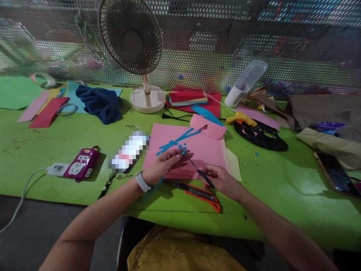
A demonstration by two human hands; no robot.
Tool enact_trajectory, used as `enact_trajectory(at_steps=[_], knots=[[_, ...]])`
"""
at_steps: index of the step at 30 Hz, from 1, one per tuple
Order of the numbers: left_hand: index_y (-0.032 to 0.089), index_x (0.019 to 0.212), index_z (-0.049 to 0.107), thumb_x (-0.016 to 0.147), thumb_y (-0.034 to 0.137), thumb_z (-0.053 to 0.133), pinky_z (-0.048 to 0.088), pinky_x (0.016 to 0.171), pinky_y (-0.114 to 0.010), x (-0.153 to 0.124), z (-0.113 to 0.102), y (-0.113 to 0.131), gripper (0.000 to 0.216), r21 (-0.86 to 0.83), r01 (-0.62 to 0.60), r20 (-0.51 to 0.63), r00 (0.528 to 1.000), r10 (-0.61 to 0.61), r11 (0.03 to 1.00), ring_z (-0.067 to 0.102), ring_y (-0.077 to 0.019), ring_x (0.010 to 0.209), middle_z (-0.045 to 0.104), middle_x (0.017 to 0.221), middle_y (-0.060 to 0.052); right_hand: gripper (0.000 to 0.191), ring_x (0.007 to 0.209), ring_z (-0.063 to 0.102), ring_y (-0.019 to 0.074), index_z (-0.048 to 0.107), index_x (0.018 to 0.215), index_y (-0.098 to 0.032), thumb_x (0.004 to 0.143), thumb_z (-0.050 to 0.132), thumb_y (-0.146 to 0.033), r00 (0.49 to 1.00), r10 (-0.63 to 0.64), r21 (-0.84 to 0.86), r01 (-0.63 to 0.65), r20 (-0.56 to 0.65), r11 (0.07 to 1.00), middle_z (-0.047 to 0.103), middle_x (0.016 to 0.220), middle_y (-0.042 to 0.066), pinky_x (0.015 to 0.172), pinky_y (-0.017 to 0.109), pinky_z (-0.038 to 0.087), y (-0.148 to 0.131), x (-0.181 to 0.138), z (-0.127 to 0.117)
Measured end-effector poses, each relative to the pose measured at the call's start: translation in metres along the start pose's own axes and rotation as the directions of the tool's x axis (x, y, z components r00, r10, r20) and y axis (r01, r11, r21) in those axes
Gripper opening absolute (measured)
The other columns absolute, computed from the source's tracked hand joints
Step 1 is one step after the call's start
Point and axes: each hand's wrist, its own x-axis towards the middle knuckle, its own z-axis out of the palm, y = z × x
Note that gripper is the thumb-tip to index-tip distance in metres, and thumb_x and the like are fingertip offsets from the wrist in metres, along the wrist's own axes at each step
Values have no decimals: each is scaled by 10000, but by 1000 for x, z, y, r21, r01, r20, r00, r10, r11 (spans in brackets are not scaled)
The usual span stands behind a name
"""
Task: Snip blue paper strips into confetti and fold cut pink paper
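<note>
The left hand (163,164) pinches a small blue paper cutout (182,149) between its fingertips. The right hand (222,180) grips thin black-handled scissors (199,171), blade tips touching the cutout just beside the left fingertips, above a pink paper sheet (208,150).

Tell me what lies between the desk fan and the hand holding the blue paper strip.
In the head view, only the pink sheet lies between the desk fan and the left hand, plus bare green table.

both forearms bare, no sleeves. left wrist carries a watch (141,182) with a pale band. lap covered by a yellow patterned garment (180,251).
</note>
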Motion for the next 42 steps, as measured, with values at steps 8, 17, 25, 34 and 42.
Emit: enact_trajectory(at_steps=[8,17,25,34,42], knots=[[161,1057,658,792,334,706,445,987,-430,2,-3,1,320,93,34,-97,995,-24,995,625,-255,1091,690,1115,-117,417,513,520,96,543,717,-183,652,738,-545,999,-16,38,18,-30,999,536,619,-37,521,258,485,2,3,-2],[149,1048,685,787,399,694,466,962,-403,2,-2,4,362,195,69,-110,993,-48,978,659,-241,1017,720,1033,-114,412,503,528,96,542,715,-188,642,749,-536,999,-22,35,24,-38,999,524,617,-40,498,250,486,1,3,-2],[174,1049,690,795,333,690,458,972,-406,4,-9,0,300,117,0,-74,997,9,993,666,-243,1008,716,1048,-100,399,521,519,87,533,716,-186,660,747,-518,999,-32,73,33,-9,997,535,638,-41,529,247,478,3,3,-2],[175,1097,676,825,303,663,480,946,-382,4,-11,-2,301,101,-2,-52,999,7,995,675,-218,974,722,1026,-100,440,516,521,90,534,707,-180,626,751,-555,1000,-8,63,9,-19,998,543,617,-37,524,243,455,-3,2,-1],[145,1060,678,808,304,680,484,932,-390,4,-10,-2,298,99,2,-56,998,4,995,671,-236,986,712,1048,-119,417,506,535,93,536,718,-184,655,728,-549,1000,-20,49,21,-7,999,558,590,-40,507,235,440,-2,2,-1]])
